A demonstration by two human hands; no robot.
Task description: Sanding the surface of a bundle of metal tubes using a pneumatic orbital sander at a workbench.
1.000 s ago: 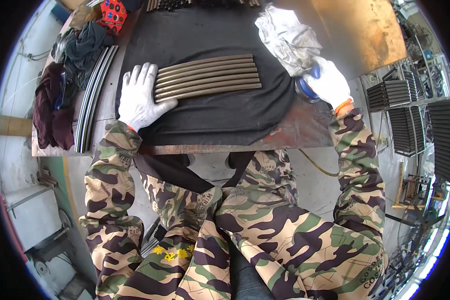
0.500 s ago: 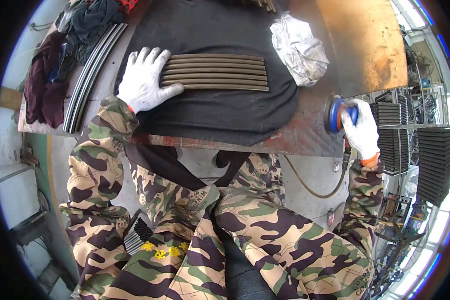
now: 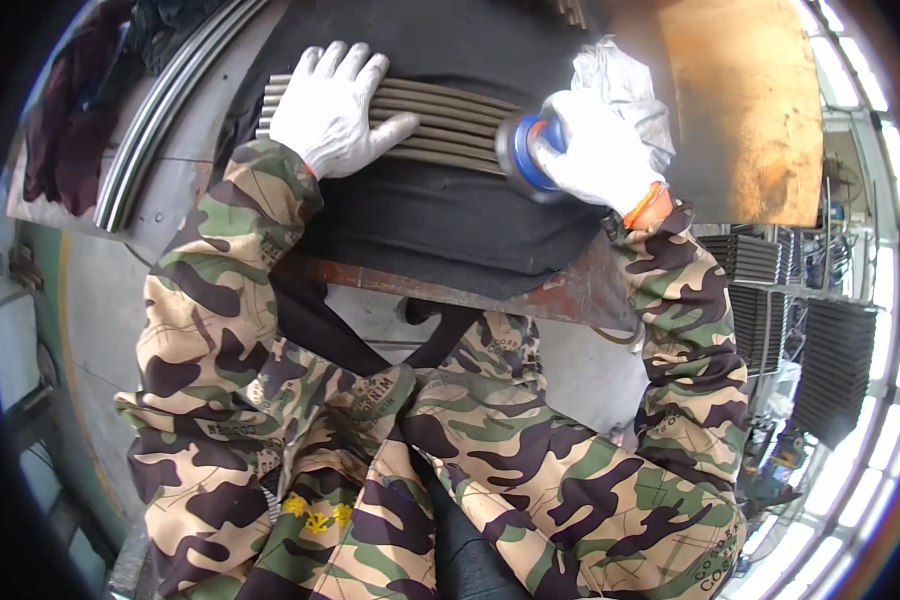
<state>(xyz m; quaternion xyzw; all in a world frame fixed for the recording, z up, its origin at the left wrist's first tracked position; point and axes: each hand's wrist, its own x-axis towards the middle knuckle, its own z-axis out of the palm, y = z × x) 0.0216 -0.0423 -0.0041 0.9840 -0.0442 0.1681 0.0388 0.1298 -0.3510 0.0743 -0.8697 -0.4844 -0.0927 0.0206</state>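
Several thin metal rods (image 3: 438, 122) lie side by side on a black cloth (image 3: 430, 225) spread over the workbench. White-gloved, my left hand (image 3: 328, 115) rests flat across them near their left ends, fingers spread and thumb out to the right. My right hand (image 3: 598, 145), also gloved, is wrapped round a blue disc-shaped power sander (image 3: 532, 155). The sander is at the rods' right ends and covers them; whether its pad touches them I cannot tell.
A crumpled whitish cloth (image 3: 620, 75) lies just beyond my right hand. Shiny curved-looking tubes (image 3: 175, 105) and dark clothes (image 3: 70, 150) are at the left. A brownish sheet (image 3: 745, 110) covers the bench's right part. Racks of dark bars (image 3: 838, 365) stand farther right.
My right hand has carried the sander left from the bare bench edge to the rods' right ends. My left hand stays flat on the rods, now a little in from their left ends.
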